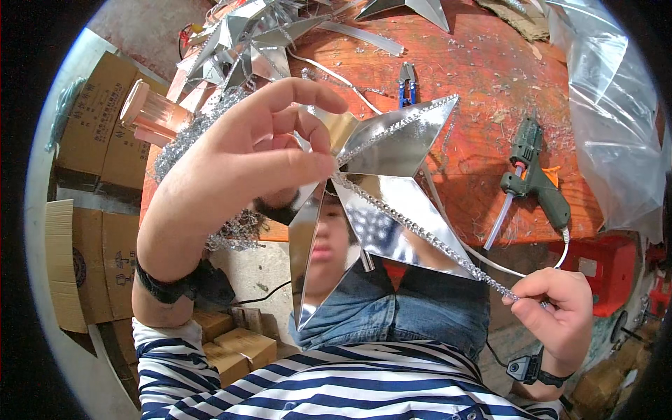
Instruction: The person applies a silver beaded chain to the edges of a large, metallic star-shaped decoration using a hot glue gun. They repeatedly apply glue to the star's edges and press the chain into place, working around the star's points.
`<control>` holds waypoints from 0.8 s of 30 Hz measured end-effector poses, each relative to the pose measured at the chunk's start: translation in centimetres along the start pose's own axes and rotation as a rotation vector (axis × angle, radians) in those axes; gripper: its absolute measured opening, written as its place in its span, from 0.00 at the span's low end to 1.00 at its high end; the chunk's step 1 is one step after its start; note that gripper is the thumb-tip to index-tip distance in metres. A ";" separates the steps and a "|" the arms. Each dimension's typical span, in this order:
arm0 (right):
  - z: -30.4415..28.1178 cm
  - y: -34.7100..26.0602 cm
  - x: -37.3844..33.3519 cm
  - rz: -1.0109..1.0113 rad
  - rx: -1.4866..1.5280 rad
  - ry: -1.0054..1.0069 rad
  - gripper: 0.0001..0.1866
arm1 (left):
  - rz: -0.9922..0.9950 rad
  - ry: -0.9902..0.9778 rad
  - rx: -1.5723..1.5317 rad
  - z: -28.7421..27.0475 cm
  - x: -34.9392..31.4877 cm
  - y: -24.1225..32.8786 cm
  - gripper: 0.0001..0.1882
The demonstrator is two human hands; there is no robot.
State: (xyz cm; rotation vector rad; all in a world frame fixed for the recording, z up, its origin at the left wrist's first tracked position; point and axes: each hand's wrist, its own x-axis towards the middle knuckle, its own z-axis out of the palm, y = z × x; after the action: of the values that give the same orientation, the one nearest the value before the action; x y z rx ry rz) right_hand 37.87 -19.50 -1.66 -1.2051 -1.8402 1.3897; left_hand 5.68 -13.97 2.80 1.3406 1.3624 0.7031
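A mirror-like silver star (413, 218) with folded points is tilted over my lap at the table's front edge. A thin silver tinsel cord (399, 218) runs from its centre along the ridge of the lower right point. Another stretch follows the upper right point's ridge. At the star's centre, my left hand (259, 143) pinches the cord, its index finger arched above. Beyond the lower right tip, my right hand (558, 308) grips the cord's other end between thumb and fingers, pulling it straight. Part of the star's left side is hidden behind my left hand.
A glue gun (532, 171) with a white cable lies right on the red wooden table (483, 63). Blue-handled pliers (408, 85) lie beyond the star. Silver stars (245, 42) and loose tinsel (234, 231) sit left. Clear plastic (616, 105) drapes the right edge; cardboard boxes (105, 126) stand left.
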 end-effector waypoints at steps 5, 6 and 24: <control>0.0 0.0 -0.1 0.023 0.023 -0.025 0.03 | -0.034 -0.036 -0.031 -0.6 0.0 -0.2 0.23; 0.0 0.1 -0.1 0.016 0.025 -0.026 0.03 | -0.024 -0.018 -0.008 -0.4 -0.1 -0.2 0.22; 0.2 0.6 -0.1 -0.003 0.042 -0.019 0.03 | 0.571 0.092 0.741 -0.5 -0.8 -1.4 0.47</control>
State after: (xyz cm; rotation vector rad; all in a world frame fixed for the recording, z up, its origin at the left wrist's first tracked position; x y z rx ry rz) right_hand 37.91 -19.62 -2.26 -1.1718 -1.8161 1.4357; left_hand 4.58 -14.92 1.85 2.3706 1.3745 0.6506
